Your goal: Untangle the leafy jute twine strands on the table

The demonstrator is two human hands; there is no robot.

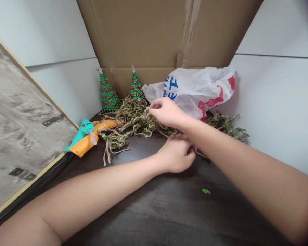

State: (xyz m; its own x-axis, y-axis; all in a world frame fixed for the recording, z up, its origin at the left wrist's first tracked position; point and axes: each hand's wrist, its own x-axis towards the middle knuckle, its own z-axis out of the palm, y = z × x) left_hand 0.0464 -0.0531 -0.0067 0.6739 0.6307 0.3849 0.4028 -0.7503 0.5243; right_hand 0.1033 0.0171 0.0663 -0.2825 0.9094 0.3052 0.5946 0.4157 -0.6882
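A tangled heap of leafy jute twine (pixel 133 114) lies at the back of the dark table. My right hand (pixel 166 111) reaches over my left wrist area and pinches a strand at the heap's right side. Lower and closer to me, my left hand (pixel 178 153) is curled just above the tabletop, palm down. A length of twine runs by its fingers, but their tips are hidden, so I cannot make out what they hold. More leafy twine (pixel 226 126) lies to the right, partly behind my right forearm.
Two small green Christmas trees (pixel 109 92) stand at the back left. A teal and orange glue gun (pixel 83 136) rests beside a leaning framed board (pixel 23 130). A white plastic bag (pixel 192 89) lies against the cardboard (pixel 143 34). One loose green leaf (pixel 205 191) is in front.
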